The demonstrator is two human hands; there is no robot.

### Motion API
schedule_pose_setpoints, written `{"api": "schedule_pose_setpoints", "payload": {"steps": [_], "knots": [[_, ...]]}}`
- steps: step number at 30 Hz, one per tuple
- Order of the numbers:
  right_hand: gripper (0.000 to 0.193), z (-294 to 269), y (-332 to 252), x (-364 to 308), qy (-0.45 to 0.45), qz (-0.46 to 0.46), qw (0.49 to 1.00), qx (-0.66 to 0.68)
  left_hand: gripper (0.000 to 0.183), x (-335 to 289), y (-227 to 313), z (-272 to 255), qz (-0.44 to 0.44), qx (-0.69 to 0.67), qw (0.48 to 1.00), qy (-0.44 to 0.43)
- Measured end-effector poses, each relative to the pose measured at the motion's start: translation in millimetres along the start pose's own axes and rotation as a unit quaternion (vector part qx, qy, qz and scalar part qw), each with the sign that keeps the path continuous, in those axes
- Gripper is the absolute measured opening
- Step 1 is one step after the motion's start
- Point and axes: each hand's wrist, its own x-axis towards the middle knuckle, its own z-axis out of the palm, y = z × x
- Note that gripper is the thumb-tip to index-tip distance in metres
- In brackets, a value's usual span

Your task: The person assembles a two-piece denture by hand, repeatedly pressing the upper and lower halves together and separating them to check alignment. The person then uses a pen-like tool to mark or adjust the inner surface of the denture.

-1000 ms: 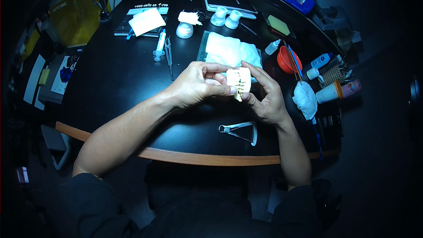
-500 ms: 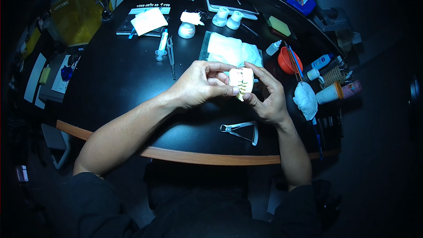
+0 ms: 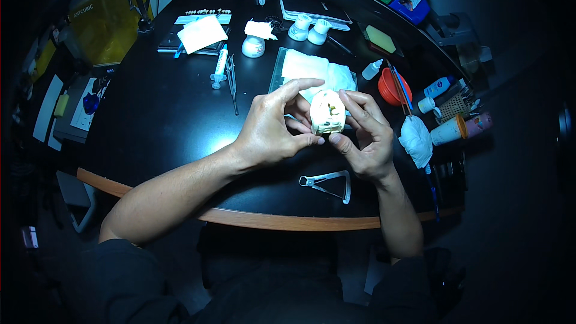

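Observation:
A cream-coloured plaster dental model [image 3: 327, 108] is held above the desk, its surface brightly lit and partly washed out. My right hand [image 3: 372, 141] grips its right side, with fingertips at the upper edge and the thumb at the lower corner. From the other side my left hand [image 3: 267, 126] holds it, thumb by the lower edge and some fingers curled against the left side. The left index finger stretches out over the top, off the model. Below them on the desk lies a metal caliper [image 3: 327, 186]. White tissue [image 3: 312, 69] on a glass slab is just beyond the hands.
Tweezers [image 3: 232, 84] and a syringe [image 3: 220, 69] lie on the left. Small jars [image 3: 253, 47] and a tooth shade guide [image 3: 207, 12] stand farther back. To the right are a red bowl [image 3: 393, 87], brushes, a dropper bottle [image 3: 372, 69] and a tissue-wrapped bundle [image 3: 415, 141].
The dental model has been turned, so a different face shows in place of the side with the tooth rows. My left index finger has straightened and lifted off it.

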Motion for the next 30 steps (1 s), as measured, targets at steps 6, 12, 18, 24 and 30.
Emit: {"api": "schedule_pose_setpoints", "payload": {"steps": [6,12,18,24,30], "knots": [[0.054,-0.2,3.1,-0.6,0.024,0.005,0.997,0.069,0.08,0.6,-1.2,0.0,0.015,0.036,0.999,0.002],[0.053,-2.0,1.2,0.4,0.026,0.001,0.998,0.055,0.079,0.5,2.8,-0.7,0.002,0.01,1.0,0.001],[0.053,-3.6,1.2,0.6,0.025,0.002,0.997,0.071,0.08,0.4,3.5,-0.5,-0.026,-0.022,0.999,-0.003],[0.053,-1.1,-2.2,1.8,0.029,0.003,0.997,0.072,0.079,0.6,-2.2,-0.2,0.024,0.021,0.999,0.006],[0.053,-3.1,-3.5,2.2,0.032,-0.006,0.998,0.051,0.073,0.8,-0.6,1.6,0.062,0.023,0.998,0.024]]}}
